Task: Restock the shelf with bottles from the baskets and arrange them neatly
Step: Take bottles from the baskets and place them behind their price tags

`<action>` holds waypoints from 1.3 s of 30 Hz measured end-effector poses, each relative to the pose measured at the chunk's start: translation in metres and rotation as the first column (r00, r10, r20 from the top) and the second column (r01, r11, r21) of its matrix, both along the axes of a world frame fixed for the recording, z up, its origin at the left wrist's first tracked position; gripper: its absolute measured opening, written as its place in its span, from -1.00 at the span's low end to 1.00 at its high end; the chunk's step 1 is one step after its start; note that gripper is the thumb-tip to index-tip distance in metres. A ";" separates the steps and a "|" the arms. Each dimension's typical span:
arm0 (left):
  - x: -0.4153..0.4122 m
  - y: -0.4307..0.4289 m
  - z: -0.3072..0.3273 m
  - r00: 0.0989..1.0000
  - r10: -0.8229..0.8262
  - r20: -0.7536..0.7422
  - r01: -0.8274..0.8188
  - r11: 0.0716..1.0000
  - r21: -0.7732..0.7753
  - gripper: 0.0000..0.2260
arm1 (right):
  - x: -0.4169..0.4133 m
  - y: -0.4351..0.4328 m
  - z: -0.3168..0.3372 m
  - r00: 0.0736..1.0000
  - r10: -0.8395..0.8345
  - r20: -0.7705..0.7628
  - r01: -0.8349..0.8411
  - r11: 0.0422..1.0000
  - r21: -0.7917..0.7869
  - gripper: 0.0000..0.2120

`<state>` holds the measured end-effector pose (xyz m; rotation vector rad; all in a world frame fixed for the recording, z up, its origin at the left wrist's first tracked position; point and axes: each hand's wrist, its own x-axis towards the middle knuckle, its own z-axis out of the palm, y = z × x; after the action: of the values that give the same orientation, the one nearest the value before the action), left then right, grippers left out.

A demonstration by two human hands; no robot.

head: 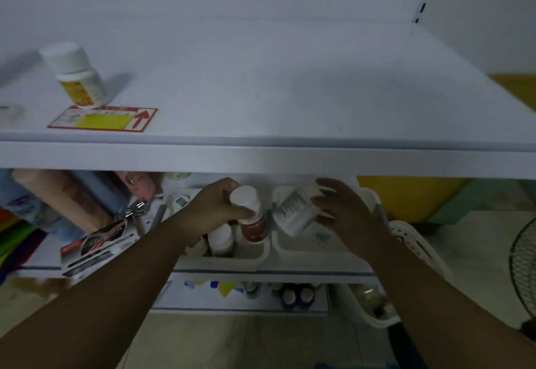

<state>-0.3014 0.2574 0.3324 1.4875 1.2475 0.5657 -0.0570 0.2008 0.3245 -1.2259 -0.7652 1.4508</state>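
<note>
On the white upper shelf (290, 93) a single white-capped bottle with a yellow label (77, 75) stands at the far left. Below the shelf edge, my left hand (214, 209) is shut on a red-labelled bottle with a white cap (251, 215), held above the left white basket (246, 258). Another white bottle (221, 239) stands in that basket. My right hand (339, 209) grips a white bottle with a grey label (293, 212), tilted over the right white basket (307, 248).
A red and yellow price tag (103, 119) lies at the upper shelf's front left. Packaged goods and a tan roll (61, 197) crowd the lower shelf's left. Dark bottles (295, 296) sit lower down. A perforated white basket (414, 241) and a fan (523, 267) are at right.
</note>
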 end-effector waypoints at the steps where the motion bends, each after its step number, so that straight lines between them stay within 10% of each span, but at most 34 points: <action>1: -0.004 -0.010 0.008 0.993 0.049 0.112 -0.044 0.998 -0.045 -0.75 | -0.009 -0.005 0.004 0.997 -0.002 -0.083 0.001 1.000 -0.002 -0.73; 9: -0.022 -0.104 0.045 0.757 0.427 0.495 -0.343 0.904 -0.254 -0.54 | -0.094 -0.033 0.029 0.751 0.123 -0.649 -0.181 0.983 -0.023 -0.69; 18: -0.084 -0.149 0.096 0.632 0.565 0.531 -0.538 0.813 -0.225 -0.67 | -0.173 -0.059 0.067 0.767 0.486 -0.419 -0.479 0.868 0.131 -0.50; 23: -0.127 -0.149 0.116 0.607 0.522 0.600 -0.497 0.838 -0.227 -0.65 | -0.209 -0.061 0.093 0.734 0.456 -0.503 -0.458 0.879 0.129 -0.57; 28: -0.173 -0.138 0.134 0.589 0.475 0.654 -0.451 0.865 -0.221 -0.68 | -0.263 -0.066 0.123 0.850 0.447 -0.280 -0.375 0.885 0.275 -0.58; 39: -0.252 -0.110 0.196 0.789 0.063 0.612 -0.147 0.985 0.088 -0.57 | -0.334 -0.059 0.174 0.951 0.260 -0.168 -0.148 0.857 0.494 -0.59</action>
<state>-0.5534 0.1478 0.5289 1.1938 0.7887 1.1230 -0.3908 0.1415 0.4984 -0.5995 -1.0415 1.4285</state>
